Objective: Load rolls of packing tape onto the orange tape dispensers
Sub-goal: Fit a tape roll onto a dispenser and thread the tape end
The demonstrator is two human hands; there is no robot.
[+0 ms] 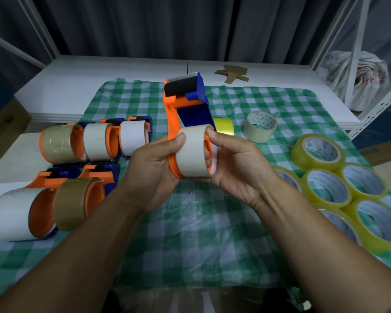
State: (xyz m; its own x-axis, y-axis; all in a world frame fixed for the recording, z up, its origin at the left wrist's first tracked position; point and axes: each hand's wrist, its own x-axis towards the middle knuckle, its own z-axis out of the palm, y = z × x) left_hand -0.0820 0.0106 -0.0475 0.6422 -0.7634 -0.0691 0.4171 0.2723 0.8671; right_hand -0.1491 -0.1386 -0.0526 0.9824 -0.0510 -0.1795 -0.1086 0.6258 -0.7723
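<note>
Orange and blue plastic make up the tape dispenser (185, 102) in the head view. It is raised above the green checked cloth (212, 233) at centre, with the cutter end pointing up and away. We note a white tape roll (193, 152) seated on the orange hub at the near end.

The left hand (154, 163) grasps the assembly from the left. Its fingers curl under the orange side plate and its thumb presses on the top of the roll. The right hand (237, 168) grasps the roll from the right, with the thumb on the upper edge and the fingers curled against the open side.

To the left we count five loaded dispensers (97, 141) lying on their sides, three in a back row and two nearer.

Just behind the held dispenser lies a yellow roll (224, 125). A cream roll (260, 126) sits near it to the right.

At the right edge, clear yellowish rolls (327, 188) lie flat in a cluster, touching one another.

Beyond the cloth, cardboard scraps (233, 73) rest on the white table (99, 75).
</note>
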